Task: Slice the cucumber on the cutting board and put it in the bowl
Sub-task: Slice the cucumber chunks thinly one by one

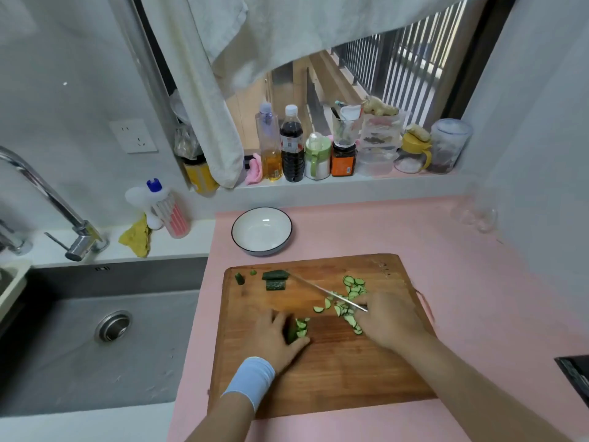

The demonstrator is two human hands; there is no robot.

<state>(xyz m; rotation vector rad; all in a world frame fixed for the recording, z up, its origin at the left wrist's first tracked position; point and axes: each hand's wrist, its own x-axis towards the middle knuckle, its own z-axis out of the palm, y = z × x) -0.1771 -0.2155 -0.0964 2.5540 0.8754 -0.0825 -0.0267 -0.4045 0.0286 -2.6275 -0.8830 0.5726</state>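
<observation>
A short length of cucumber (291,334) is pinned near the middle of the cutting board (318,387) by the left hand (272,341), fingers curled over its dark skin. A knife (318,290) is gripped in the right hand (390,320), fingers closed round the hidden handle and the blade angled toward the board's far left corner, where uncut pieces (275,280) are left. Slices (352,293) are scattered on the board's right half. The bowl (261,231), set on the pink worktop (462,250) just beyond the board's far edge, is seen empty. With so short a stub, fingertips could be nicked by a close cut, and slices could be spilled in transfer.
</observation>
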